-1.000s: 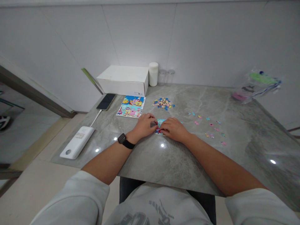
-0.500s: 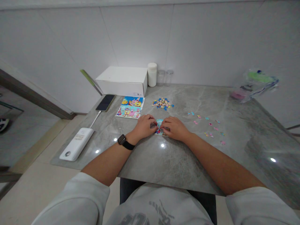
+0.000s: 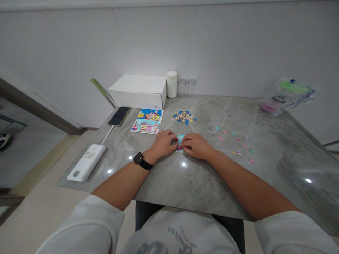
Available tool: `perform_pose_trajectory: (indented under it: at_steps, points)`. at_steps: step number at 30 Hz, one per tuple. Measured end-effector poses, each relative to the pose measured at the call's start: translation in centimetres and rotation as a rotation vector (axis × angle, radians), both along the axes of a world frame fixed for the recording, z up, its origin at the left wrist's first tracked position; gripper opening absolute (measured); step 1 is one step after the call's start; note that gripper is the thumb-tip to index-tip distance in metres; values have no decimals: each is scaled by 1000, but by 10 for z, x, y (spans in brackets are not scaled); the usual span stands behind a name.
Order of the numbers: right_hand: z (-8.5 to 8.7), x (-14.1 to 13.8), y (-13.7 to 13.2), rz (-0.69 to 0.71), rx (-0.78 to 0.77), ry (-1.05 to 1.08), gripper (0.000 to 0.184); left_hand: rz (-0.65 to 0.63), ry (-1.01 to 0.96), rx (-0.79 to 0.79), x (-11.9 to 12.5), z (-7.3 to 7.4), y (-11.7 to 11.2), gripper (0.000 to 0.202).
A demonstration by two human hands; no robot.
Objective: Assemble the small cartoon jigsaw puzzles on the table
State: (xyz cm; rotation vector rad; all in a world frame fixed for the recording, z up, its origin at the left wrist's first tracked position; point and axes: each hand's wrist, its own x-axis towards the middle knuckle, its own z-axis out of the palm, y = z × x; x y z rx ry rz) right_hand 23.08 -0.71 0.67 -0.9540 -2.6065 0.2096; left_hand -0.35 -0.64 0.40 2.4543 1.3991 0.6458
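Both of my hands rest on the grey marble table (image 3: 201, 183), meeting over a small patch of joined puzzle pieces (image 3: 180, 139). My left hand (image 3: 163, 142), with a black watch on its wrist, has its fingers curled down onto the patch's left edge. My right hand (image 3: 197, 145) covers the patch's right side, fingertips pinched on it. Most of the patch is hidden under my fingers. A heap of loose puzzle pieces (image 3: 183, 116) lies just beyond my hands. Several single pieces (image 3: 239, 145) are scattered to the right.
A colourful cartoon picture card (image 3: 147, 121) lies left of the heap. Behind it stand a white box (image 3: 139, 91), a white canister (image 3: 172, 84) and two clear jars (image 3: 186, 86). A phone (image 3: 119, 115) is cabled to a white power bank (image 3: 87, 162). A plastic bag (image 3: 287, 96) sits far right.
My hands have barely moved; the right fingertips have shifted slightly left over the joined pieces. The view has tilted a little.
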Motion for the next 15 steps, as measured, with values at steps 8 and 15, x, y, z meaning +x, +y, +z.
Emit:
perform_pose_trajectory:
  at_steps: [8, 15]
  points:
    - [4, -3, -3, -21, -15, -45, 15, 21, 26, -1, 3, -1, 0, 18]
    - [25, 4, 4, -69, 23, 89, 17, 7, 26, 10, 4, -2, 1, 19]
